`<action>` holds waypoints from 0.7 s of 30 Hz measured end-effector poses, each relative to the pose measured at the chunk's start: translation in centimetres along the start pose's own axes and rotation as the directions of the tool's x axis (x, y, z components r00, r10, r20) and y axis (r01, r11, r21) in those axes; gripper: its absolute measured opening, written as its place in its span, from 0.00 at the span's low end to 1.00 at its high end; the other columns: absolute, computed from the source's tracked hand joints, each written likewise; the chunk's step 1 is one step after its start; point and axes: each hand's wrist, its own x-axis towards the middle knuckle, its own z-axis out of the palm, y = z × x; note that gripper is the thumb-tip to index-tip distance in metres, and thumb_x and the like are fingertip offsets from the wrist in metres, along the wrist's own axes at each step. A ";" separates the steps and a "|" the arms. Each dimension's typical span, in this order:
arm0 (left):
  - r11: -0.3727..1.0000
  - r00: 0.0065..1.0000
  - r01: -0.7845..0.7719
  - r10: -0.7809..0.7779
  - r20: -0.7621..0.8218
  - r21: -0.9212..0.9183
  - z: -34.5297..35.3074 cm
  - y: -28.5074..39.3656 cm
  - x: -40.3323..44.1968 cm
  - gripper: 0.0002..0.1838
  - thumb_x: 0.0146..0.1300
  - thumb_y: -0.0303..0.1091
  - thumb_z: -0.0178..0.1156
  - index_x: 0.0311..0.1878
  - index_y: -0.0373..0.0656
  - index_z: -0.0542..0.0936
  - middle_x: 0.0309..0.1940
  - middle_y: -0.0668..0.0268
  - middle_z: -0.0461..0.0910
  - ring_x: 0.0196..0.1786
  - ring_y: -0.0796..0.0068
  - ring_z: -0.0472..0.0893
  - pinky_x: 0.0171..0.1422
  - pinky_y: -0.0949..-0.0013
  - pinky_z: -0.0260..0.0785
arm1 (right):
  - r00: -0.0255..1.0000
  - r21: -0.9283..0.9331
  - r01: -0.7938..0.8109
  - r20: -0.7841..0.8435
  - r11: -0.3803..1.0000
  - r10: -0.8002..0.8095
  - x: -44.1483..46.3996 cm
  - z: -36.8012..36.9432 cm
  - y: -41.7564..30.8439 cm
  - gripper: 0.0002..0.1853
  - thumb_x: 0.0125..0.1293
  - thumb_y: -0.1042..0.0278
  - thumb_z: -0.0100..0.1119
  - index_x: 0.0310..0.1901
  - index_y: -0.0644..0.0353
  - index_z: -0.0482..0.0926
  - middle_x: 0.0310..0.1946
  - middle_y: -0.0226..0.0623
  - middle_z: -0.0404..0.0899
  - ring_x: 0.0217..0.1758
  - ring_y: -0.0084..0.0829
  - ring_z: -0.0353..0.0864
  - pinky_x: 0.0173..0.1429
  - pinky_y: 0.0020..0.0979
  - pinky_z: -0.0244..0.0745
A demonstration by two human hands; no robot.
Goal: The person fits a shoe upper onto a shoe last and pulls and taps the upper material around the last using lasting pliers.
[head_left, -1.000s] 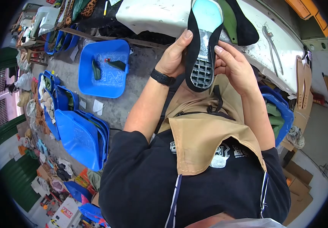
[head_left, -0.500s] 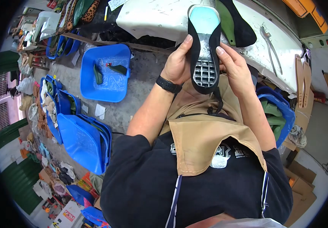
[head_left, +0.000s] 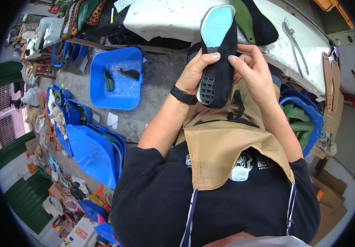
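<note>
A black shoe upper [head_left: 225, 57] with a light blue insole and a black grid at its lower end is held up in front of me. My left hand [head_left: 194, 72] grips its left edge, thumb lying across the middle. On the opposite edge my right hand [head_left: 252, 72] pinches the black material between thumb and fingers. Behind it, a green and black shoe piece [head_left: 262, 26] lies on the white-covered bench [head_left: 161, 18]. Metal pincers [head_left: 295, 47] rest on the bench to the right.
A blue bin [head_left: 117, 96] on the floor at left holds two green pieces. Stacked blue bins [head_left: 91, 152] stand below it. Another blue bin [head_left: 318, 123] with green pieces is at my right. Tan insole shapes [head_left: 329, 82] hang at the bench's right end.
The black upper has turned in my hands, so its right side now covers part of the insole and grid. My left thumb has moved onto its middle.
</note>
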 end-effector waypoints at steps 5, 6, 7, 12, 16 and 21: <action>0.989 0.997 -0.059 0.066 -0.051 0.139 0.0 0.0 0.1 0.29 0.71 0.34 0.64 0.72 0.38 0.69 0.54 0.52 0.82 0.45 0.67 0.85 0.50 0.70 0.79 | 1.000 0.043 -0.023 0.007 0.999 0.023 0.4 -0.2 0.7 0.25 0.76 0.69 0.65 0.68 0.71 0.70 0.35 0.33 0.78 0.34 0.20 0.76 0.39 0.20 0.73; 0.980 0.993 -0.073 0.088 -0.073 0.184 -0.1 0.0 0.1 0.29 0.71 0.33 0.64 0.72 0.38 0.69 0.54 0.53 0.82 0.45 0.68 0.85 0.50 0.71 0.79 | 0.999 0.060 -0.031 0.011 0.998 0.031 0.4 -0.2 0.8 0.26 0.76 0.69 0.65 0.68 0.70 0.69 0.35 0.33 0.78 0.34 0.20 0.76 0.39 0.20 0.73; 0.980 0.993 -0.073 0.088 -0.074 0.184 -0.1 0.0 0.1 0.29 0.71 0.33 0.64 0.72 0.38 0.69 0.54 0.53 0.82 0.45 0.68 0.85 0.50 0.71 0.79 | 0.999 0.060 -0.032 0.012 0.998 0.032 0.4 -0.2 0.9 0.26 0.76 0.69 0.65 0.68 0.70 0.69 0.35 0.33 0.78 0.34 0.20 0.76 0.39 0.20 0.73; 0.959 0.986 -0.106 0.135 -0.093 0.261 0.6 0.1 -0.1 0.30 0.70 0.33 0.65 0.72 0.38 0.69 0.54 0.53 0.81 0.45 0.69 0.84 0.50 0.71 0.79 | 0.999 0.066 -0.031 0.018 0.997 0.030 0.4 -0.3 1.1 0.25 0.76 0.69 0.64 0.69 0.70 0.70 0.37 0.34 0.79 0.35 0.19 0.75 0.40 0.20 0.73; 0.971 0.986 -0.110 0.133 -0.099 0.210 0.9 0.0 0.2 0.29 0.70 0.32 0.65 0.72 0.39 0.69 0.55 0.54 0.81 0.46 0.69 0.83 0.50 0.71 0.79 | 0.999 0.106 -0.045 0.025 0.993 0.043 0.7 -0.5 1.1 0.25 0.76 0.69 0.63 0.69 0.70 0.69 0.39 0.34 0.79 0.37 0.19 0.75 0.42 0.20 0.73; 0.967 0.990 -0.106 0.125 -0.071 0.230 1.0 0.0 0.3 0.29 0.71 0.33 0.64 0.72 0.39 0.69 0.55 0.55 0.80 0.50 0.69 0.82 0.54 0.70 0.77 | 1.000 0.089 -0.017 0.024 0.996 0.015 0.8 -0.8 1.7 0.23 0.78 0.68 0.60 0.69 0.69 0.72 0.42 0.35 0.80 0.38 0.18 0.75 0.44 0.19 0.73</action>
